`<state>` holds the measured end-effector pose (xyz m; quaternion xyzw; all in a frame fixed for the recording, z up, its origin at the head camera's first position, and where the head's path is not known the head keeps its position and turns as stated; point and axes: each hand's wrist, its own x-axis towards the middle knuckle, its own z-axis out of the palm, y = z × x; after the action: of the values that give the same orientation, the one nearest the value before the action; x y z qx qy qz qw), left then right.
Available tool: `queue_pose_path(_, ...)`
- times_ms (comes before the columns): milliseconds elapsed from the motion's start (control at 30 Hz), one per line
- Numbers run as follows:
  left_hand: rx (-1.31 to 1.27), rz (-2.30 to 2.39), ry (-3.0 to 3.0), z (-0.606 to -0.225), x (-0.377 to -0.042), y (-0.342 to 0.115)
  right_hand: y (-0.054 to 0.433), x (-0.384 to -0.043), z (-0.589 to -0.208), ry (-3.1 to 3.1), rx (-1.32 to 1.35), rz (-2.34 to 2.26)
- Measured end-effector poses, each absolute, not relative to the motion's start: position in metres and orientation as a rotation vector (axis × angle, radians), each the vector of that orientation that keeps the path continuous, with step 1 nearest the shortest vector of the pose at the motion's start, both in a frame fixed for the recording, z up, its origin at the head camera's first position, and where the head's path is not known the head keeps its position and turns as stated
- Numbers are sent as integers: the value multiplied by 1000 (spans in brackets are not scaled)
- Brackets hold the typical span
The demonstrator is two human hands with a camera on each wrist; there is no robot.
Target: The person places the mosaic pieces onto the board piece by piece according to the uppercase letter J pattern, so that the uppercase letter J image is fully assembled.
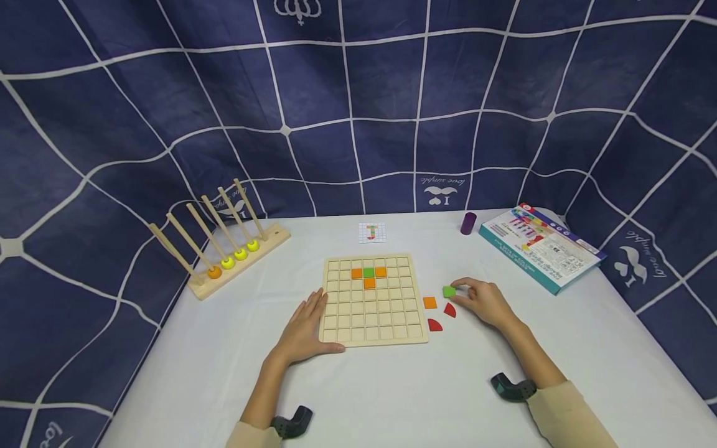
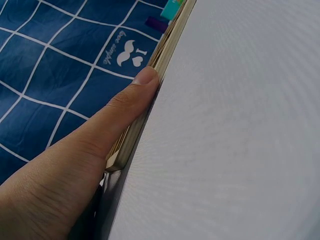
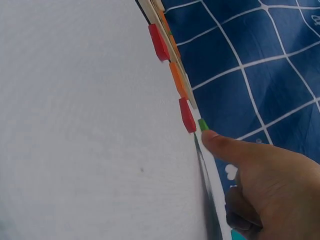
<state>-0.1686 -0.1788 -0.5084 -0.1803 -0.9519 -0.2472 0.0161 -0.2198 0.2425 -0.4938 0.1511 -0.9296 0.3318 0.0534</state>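
Right hand (image 1: 486, 303) pinching a green tile (image 1: 449, 291) beside a wooden grid board (image 1: 372, 320)

We look down at a white table (image 1: 392, 398), where a person's bare hands are at work. The right hand has its thumb and fingers clamped on the green tile, to the right of the board and apart from it. The right wrist view shows this tile nearly edge-on, so we cannot tell whether it touches the table. Just beside it lie a loose orange square (image 1: 429, 302) and two red quarter-round pieces (image 1: 434, 325).

The left hand (image 1: 302, 326) steadies nothing between its fingers: they lie extended along the board's left edge, with the thumb spread away from them and touching the near edge.

On the board, towards its far side, we see a green square (image 1: 368, 272) between two orange ones, with a third orange square (image 1: 369, 283) directly nearer us. Beyond the board is a small patterned card (image 1: 372, 233). A peg stand with beads (image 1: 241, 264) stands to the left; a purple cylinder (image 1: 468, 223) and a printed box (image 1: 540, 246) sit to the right, before a blue checked cloth (image 1: 386, 81).
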Motion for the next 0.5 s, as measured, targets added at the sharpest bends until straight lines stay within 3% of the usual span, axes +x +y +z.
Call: queue_pose_path(500, -570, -764, -2961, -509, -169, -179, 180, -224, -482, -2617, 459, 949)
